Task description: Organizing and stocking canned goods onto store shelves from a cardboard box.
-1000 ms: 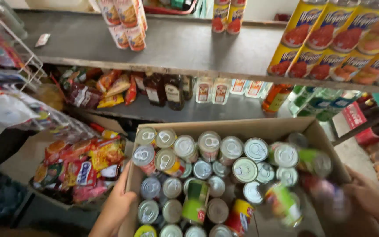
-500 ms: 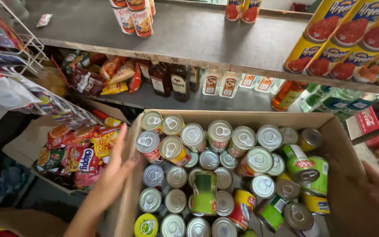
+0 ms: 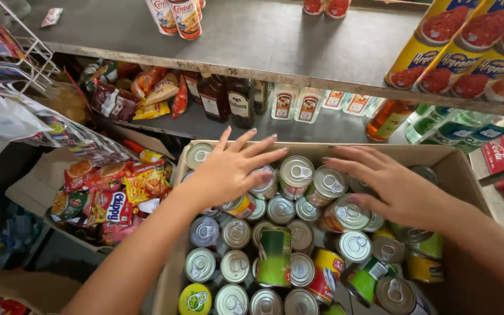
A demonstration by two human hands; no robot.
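Both hands reach down into a brown cardboard box (image 3: 459, 175) packed with tins; the left hand (image 3: 228, 172) lies palm down over the tins at the box's far left part, fingers spread wide and apart, clamped on nothing, fingertips resting on or just above the lids; the right hand (image 3: 395, 186) is likewise flat and open, fingers stretched toward the left, covering tins at the far right part; the two hands are near each other but not touching, with a few lids showing between them.

The tins (image 3: 296, 172) stand mostly upright, close together, touching side to side; their tops are round silver lids with pull rings; a few lie tilted or on their sides, showing coloured wrappers; one green tin (image 3: 275, 256) lies on its side in the middle of the box; a red and yellow tin (image 3: 325, 274) leans just beside it; a tin with a yellow-green lid (image 3: 195, 298) stands at the near left corner.

Left of the box sits another open carton holding bright snack packets (image 3: 109, 195); behind, on a lower grey shelf (image 3: 205, 125), stand dark bottles (image 3: 240, 102) and small clear bottles (image 3: 296, 105); tall yellow cans (image 3: 438, 41) lie on the upper shelf at the right.
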